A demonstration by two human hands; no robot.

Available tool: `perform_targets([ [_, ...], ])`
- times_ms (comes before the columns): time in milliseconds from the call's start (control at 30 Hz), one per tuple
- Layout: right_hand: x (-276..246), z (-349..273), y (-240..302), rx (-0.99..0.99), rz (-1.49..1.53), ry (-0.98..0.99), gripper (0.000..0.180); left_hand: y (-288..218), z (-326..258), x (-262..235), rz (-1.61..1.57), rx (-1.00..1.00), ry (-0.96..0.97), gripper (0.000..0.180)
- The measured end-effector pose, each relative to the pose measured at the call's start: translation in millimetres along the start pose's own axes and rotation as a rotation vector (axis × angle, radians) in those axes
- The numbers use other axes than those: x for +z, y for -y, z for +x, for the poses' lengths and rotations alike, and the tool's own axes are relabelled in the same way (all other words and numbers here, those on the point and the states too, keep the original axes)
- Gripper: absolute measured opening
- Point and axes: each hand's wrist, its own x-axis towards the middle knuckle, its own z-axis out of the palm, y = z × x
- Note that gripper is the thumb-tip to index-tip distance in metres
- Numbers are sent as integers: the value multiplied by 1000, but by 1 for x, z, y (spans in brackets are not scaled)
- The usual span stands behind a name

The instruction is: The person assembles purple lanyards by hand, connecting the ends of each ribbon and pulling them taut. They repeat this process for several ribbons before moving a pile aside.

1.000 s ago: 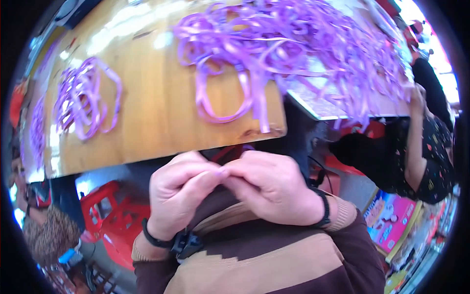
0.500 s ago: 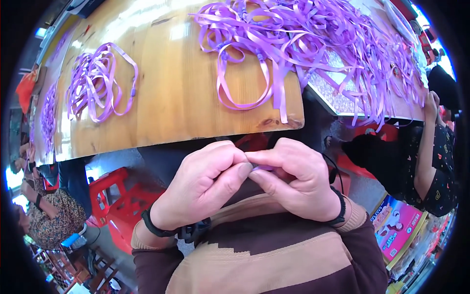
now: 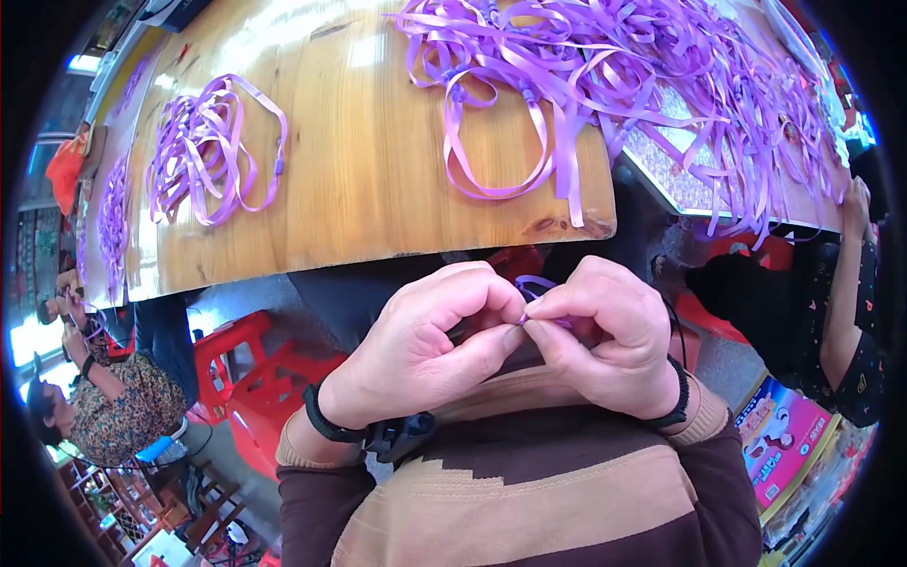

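Left hand [image 3: 425, 345] and right hand [image 3: 605, 331] together, fingers pinched closed on purple ribbon [image 3: 531, 288]; ribbon pile [image 3: 614, 85] on worktop [image 3: 378, 170].

Single view only, from a fisheye camera worn on the head. It faces steeply down and forward. Both hands, the left hand [image 3: 430, 352] and right hand [image 3: 605, 340], sit very close below the lens; the wooden table [image 3: 378, 180] lies beyond, its edges bent near the rim.
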Motion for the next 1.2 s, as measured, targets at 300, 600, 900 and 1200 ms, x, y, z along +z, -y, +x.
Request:
perform_targets([
  [300,3,-1,-3,99,101,-60,18,3,5,6,193,222,-118,14],
  [600,-1,-2,-8,55,79,-55,16,6,7,10,131,198,-107,14],
  [900,-6,3,-9,-49,66,-6,18,-1,10,5,-504,-215,83,9],
  [1200,-6,4,-8,-201,-101,26,24,7,13,-1,-997,-555,195,12],
])
